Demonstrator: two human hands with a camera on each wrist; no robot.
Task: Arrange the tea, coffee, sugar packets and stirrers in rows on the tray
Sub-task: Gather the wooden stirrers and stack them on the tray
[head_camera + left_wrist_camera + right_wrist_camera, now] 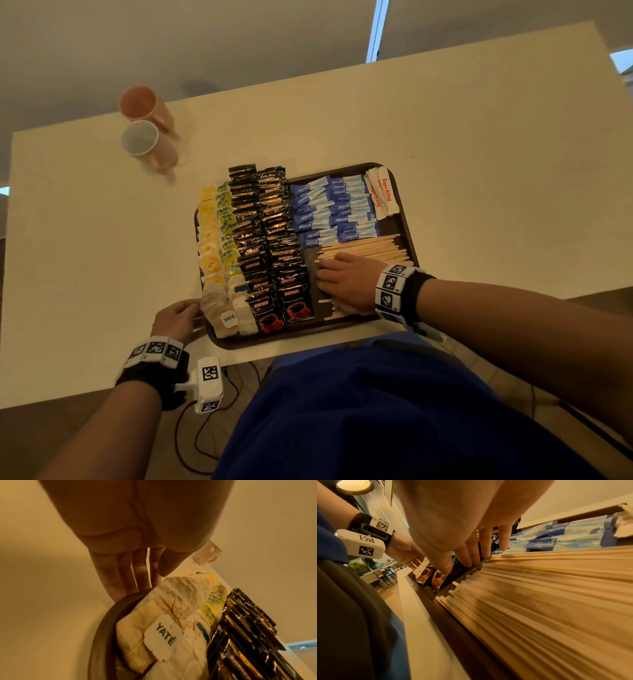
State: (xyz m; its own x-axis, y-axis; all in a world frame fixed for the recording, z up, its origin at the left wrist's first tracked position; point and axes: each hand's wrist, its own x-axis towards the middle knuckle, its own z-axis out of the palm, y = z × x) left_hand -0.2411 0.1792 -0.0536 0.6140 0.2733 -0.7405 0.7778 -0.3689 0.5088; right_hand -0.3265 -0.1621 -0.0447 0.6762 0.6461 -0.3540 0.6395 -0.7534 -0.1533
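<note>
Two cups [147, 128] far-left, well apart from tray [407, 236]

A person in a dark blue garment [376, 411] with bare forearms wears a black strap [416, 294] on each wrist, ringed with white blocks printed in black-and-white square markers [390, 282]. A white box-shaped camera housing [209, 383] bearing the same markers juts from the left wrist at 5 o'clock; the right wrist's band [394, 270] shows at 3 o'clock.
</note>
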